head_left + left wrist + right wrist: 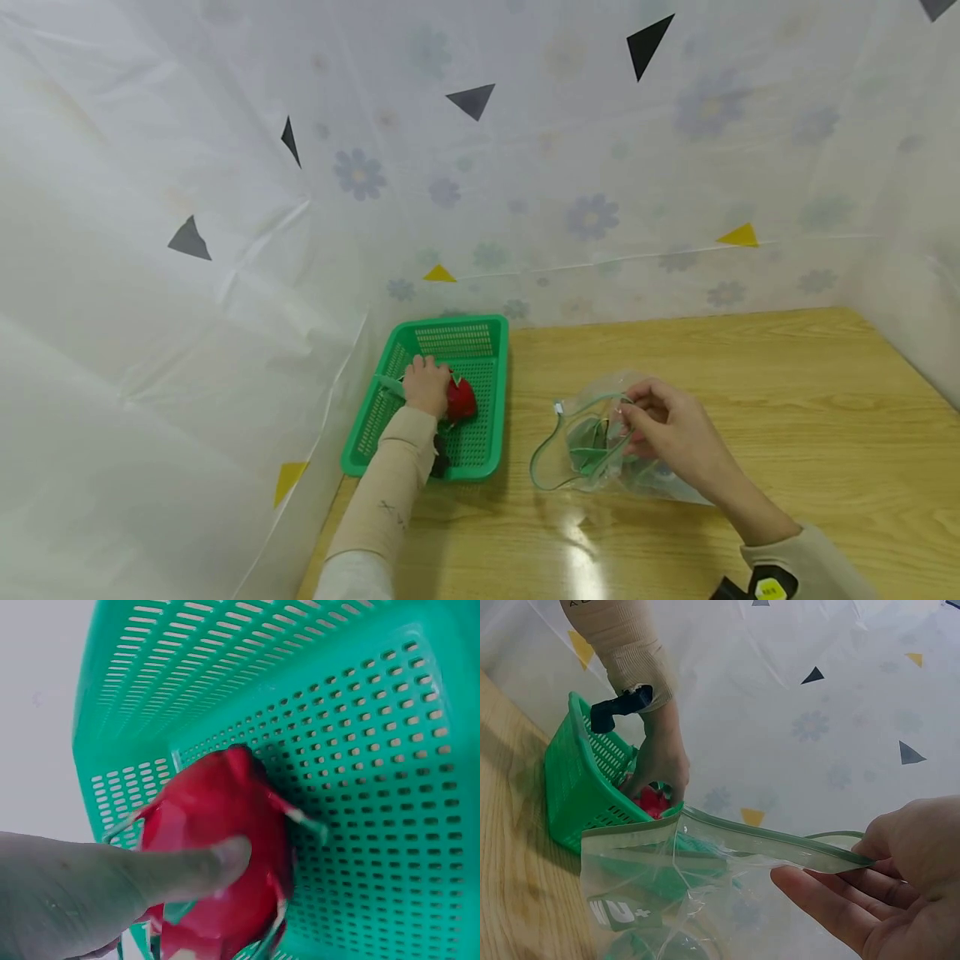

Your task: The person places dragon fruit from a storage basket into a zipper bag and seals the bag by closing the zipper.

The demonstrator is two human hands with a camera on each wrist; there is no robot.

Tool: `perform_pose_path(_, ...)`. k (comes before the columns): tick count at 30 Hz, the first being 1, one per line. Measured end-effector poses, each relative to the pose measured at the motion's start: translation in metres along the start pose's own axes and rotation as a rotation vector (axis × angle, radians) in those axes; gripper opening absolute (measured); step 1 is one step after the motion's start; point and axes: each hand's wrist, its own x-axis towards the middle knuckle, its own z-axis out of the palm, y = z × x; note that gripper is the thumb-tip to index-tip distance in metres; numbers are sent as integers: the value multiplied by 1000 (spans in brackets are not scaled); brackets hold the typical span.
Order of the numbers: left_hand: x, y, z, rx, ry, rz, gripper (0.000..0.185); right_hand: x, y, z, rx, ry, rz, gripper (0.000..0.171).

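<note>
My left hand reaches down into a green plastic basket and grips a red artificial flower. In the left wrist view its thumb lies across the red petals; the other fingers are mostly hidden. Thin green-tipped strips stick out from the flower, and a pale green leaf shows beside the hand. To the right, my right hand pinches the rim of a clear zip bag between thumb and fingers. The bag's mouth gapes toward the basket. Green leafy pieces and something pinkish show through its plastic.
Basket and bag stand on a wood-grain table. A pale plastic sheet with flower prints and triangles rises behind the table, and another runs along its left side. The basket's left side stands close to that sheet.
</note>
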Motion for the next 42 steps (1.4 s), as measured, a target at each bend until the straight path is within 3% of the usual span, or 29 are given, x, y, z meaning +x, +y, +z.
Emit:
perform_pose_path(4, 1, -6, -2, 44, -19, 5, 77, 0, 0, 1, -3, 2, -4, 31)
perform_pose_path(11, 0, -13, 7, -20, 7, 29, 85, 1, 0, 2, -28, 1, -3, 30)
perform_pose_path(19, -4, -12, 0, -156, -115, 28, 98, 1, -1, 2, -10, -3, -5, 29)
perform_pose_path(26, -13, -9, 3, -201, -186, 8, 94, 0, 0, 1, -7, 0, -2, 28)
perform_pose_path(32, -17, -8, 3, -243, -193, 33, 92, -1, 1, -1, -16, 5, -1, 29)
perform_pose_path(42, -19, -7, 4, -293, -164, 74, 71, 0, 2, -2, -21, 8, 2, 30)
